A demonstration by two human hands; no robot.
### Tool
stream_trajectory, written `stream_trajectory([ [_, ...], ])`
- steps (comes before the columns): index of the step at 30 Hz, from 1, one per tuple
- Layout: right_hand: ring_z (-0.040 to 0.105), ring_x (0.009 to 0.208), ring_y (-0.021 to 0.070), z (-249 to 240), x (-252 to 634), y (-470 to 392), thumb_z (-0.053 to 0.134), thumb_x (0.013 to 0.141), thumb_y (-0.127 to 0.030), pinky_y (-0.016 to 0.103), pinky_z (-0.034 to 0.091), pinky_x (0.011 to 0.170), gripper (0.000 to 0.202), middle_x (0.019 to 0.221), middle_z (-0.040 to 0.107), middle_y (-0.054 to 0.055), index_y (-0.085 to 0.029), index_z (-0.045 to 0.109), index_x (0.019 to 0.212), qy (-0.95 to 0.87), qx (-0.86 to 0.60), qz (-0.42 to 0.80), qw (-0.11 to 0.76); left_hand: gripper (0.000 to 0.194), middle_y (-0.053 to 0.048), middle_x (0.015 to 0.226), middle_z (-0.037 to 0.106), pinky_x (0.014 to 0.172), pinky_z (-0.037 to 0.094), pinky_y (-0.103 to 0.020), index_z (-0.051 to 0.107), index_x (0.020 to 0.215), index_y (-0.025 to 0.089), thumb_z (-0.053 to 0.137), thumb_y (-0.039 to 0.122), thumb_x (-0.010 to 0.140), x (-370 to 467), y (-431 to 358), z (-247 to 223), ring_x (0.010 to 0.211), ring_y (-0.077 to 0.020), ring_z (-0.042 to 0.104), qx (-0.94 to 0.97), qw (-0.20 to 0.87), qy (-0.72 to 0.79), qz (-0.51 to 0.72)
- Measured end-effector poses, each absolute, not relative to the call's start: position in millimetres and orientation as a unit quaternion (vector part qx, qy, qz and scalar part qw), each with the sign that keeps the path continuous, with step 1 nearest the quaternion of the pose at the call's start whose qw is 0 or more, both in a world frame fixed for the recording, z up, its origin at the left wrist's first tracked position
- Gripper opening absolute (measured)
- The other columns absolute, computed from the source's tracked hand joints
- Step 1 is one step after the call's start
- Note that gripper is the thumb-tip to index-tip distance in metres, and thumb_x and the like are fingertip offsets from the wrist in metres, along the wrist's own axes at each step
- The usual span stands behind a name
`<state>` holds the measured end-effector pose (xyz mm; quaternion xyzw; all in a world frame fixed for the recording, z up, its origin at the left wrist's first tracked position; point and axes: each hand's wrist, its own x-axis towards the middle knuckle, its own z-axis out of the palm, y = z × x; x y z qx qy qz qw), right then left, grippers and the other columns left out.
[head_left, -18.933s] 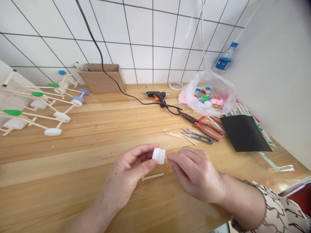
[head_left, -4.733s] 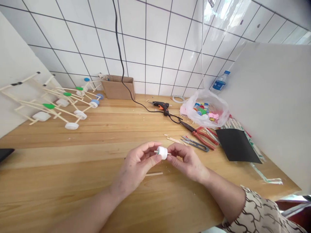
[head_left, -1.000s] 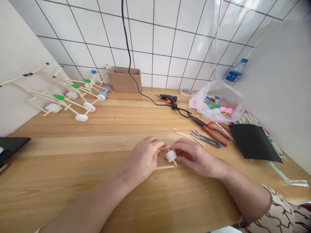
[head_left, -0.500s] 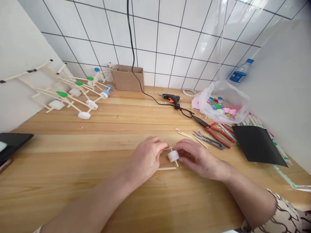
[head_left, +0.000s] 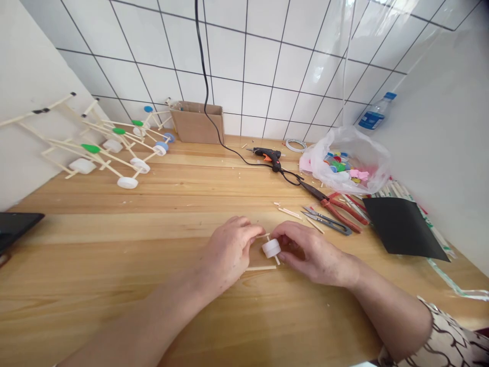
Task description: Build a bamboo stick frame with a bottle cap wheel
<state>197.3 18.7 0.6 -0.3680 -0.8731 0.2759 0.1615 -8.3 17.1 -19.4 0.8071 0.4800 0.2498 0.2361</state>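
Note:
My right hand (head_left: 315, 252) is closed, its thumb and fingertips at the side of a white bottle cap (head_left: 271, 248) with a short wooden stick (head_left: 277, 260) passing through it. Beside the cap's far side, my left hand (head_left: 231, 252) pinches a thin wooden stick (head_left: 263, 235) between thumb and index finger; this stick meets the end of the short one. Another wooden stick (head_left: 263, 268) extends from under my left palm, its near end hidden by the hand.
A hot glue gun (head_left: 269, 155), pliers (head_left: 336, 206) and thread snips (head_left: 329, 223) lie beyond my hands. At right are a plastic bag (head_left: 367, 153) of bottle caps and a black sheet (head_left: 401, 227). Stick frames with cap wheels (head_left: 127, 182) stand at left, near a cardboard box (head_left: 200, 125).
The whole view has shifted a little. Both hands keep nearly the same place around the cap and sticks, and nothing has been let go.

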Motion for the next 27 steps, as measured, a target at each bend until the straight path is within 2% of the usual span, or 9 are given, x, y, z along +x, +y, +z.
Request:
stream_trajectory([
  [12, 0.052, 0.071, 0.0147, -0.2, 193.8, 18.3, 0.053, 0.078, -0.006, 0.027, 0.044, 0.064, 0.017, 0.083, 0.058, 0.005, -0.014, 0.057, 0.093, -0.87, -0.374, 0.268, 0.177, 0.032, -0.004, 0.08, 0.063, 0.071, 0.046, -0.028, 0.07, 0.092, 0.018, 0.044, 0.001, 0.083, -7.1, 16.6, -17.6, 0.081, -0.018, 0.058, 0.804, 0.238, 0.48, 0.257],
  [27, 0.051, 0.067, 0.0132, 0.6, 194.0, 16.3, 0.055, 0.076, -0.004, 0.024, 0.043, 0.06, 0.021, 0.078, 0.057, 0.003, -0.016, 0.055, 0.093, -0.88, -0.356, 0.247, 0.193, 0.033, -0.003, 0.081, 0.063, 0.072, 0.047, -0.028, 0.07, 0.091, 0.02, 0.043, 0.003, 0.083, -6.8, 15.7, -19.6, 0.081, -0.0176, 0.059, 0.803, 0.231, 0.483, 0.262],
])
